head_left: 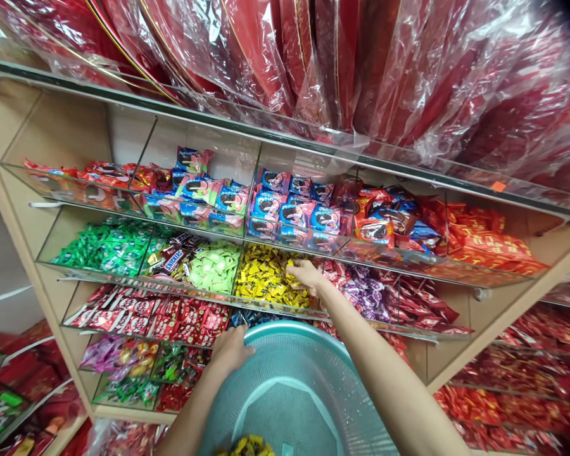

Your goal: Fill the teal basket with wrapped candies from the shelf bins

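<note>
My right hand point(304, 274) reaches into a clear shelf bin of yellow wrapped candies point(263, 278), fingers curled down into the pile; I cannot make out whether any candy is in them. My left hand point(230, 349) grips the far rim of a teal plastic basket point(308, 345) held in front of the shelves. A few yellow candies point(247, 447) lie at the bottom of the basket.
Clear acrylic bins on tiered wooden shelves hold light green candies point(213, 266), Snickers bars point(173, 258), dark green candies point(107, 247), purple sweets point(368, 294), blue cookie packs point(292, 209) and red KitKat packs point(123, 313). Red items wrapped in plastic point(361, 69) hang above.
</note>
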`<state>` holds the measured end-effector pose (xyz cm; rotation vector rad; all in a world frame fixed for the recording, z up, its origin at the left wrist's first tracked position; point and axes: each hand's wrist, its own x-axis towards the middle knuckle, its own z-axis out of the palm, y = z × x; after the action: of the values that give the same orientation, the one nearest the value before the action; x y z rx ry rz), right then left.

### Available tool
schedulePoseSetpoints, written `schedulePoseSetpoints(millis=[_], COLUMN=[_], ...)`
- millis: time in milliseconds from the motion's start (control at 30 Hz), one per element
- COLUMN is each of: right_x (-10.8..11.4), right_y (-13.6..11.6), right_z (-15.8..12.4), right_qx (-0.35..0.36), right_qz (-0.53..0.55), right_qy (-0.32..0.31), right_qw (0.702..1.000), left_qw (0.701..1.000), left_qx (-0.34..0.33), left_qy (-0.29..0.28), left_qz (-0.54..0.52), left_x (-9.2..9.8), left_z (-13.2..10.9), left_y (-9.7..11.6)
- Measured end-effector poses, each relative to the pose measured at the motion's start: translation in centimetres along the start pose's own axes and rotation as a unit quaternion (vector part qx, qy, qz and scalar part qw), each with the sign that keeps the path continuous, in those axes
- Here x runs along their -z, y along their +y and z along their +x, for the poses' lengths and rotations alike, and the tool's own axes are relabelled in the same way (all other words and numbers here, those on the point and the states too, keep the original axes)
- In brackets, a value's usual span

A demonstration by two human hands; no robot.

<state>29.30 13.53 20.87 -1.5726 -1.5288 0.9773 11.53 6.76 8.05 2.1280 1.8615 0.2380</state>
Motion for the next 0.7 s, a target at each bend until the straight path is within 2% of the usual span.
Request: schedulePoseSetpoints(millis=[233,333,467,533,700], right_x=[0.5,0.4,-0.2,-0.8,-2.9], right_y=[0.5,0.6,0.5,0.8,4.3], right_z=[-0.7,-1.9,-5.8,-8.2,-12.5], right_qx=[-0.002,0.011,0.047,0.046,0.028], right_qz=[0.095,0.123,0.172,0.161,0.093], right_qy=[-0.053,-0.076,-0.152,-0.195,-0.325], right_qw=[0.994,0.989,0.972,0.966,0.941], left_qw=[1.000,1.000,1.000,1.000,1.000], left_qx=[-0.006,-0.002,-0.014,-0.016,-0.017], left_qy=[-0.004,-0.002,-0.001,-0.005,-0.006], left_qz=[0.003,0.005,0.019,0.021,0.024], left_x=[-0.1,-0.2,0.0,0.1,-0.1], left_z=[-0.1,0.0,-0.1,-0.2,-0.2], left_y=[0.2,0.2,0.5,0.7,0.7])
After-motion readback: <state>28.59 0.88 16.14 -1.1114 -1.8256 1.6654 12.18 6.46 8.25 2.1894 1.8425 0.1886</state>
